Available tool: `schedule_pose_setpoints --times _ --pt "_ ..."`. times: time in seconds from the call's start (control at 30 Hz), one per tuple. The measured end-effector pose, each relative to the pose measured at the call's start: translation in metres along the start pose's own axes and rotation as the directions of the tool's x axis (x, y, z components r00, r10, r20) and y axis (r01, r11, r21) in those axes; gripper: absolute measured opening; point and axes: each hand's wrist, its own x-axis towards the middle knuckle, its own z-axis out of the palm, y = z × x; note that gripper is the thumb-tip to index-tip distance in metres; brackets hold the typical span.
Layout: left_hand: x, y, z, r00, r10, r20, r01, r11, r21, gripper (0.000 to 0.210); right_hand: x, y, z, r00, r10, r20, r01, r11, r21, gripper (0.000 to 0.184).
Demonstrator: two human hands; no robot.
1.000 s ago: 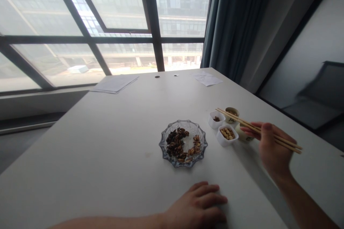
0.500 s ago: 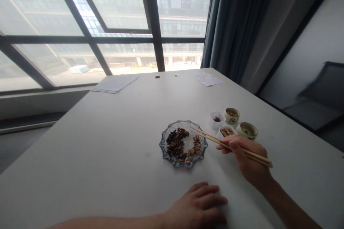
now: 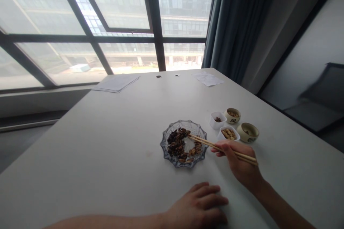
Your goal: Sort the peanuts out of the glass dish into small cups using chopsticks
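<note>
My right hand (image 3: 238, 161) grips a pair of wooden chopsticks (image 3: 223, 149). Their tips reach over a scalloped glass dish (image 3: 164, 152) and meet the edge of the dark pile inside it. That pile (image 3: 176, 143) looks like dark seeds or nuts in their shells; lighter brown striped ones (image 3: 196, 148) lie along the dish's right side. Whether the tips pinch a piece is too small to tell. My left hand (image 3: 199, 205) rests on the table in front of the dish, fingers spread, holding nothing.
Right of the dish stand a white cup with dark pieces (image 3: 217, 123), a white cup with peanuts (image 3: 228, 136), and two cream ceramic cups, one farther back (image 3: 232, 118) and one nearer (image 3: 248, 135). Papers (image 3: 115, 84) lie at the white table's far left, another sheet (image 3: 209, 78) far right.
My right hand has moved left and slightly down. The chopstick tips have come together and lowered to the dark pile. My left hand stays put.
</note>
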Motion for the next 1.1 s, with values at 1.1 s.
schedule_pose_setpoints --times 1.1 --pt "-0.0012 -0.0004 -0.0011 1.000 0.008 0.018 -0.008 1.000 0.001 0.025 0.0007 -0.0011 -0.0060 0.971 0.190 -0.146 -0.176 0.979 0.099 0.041"
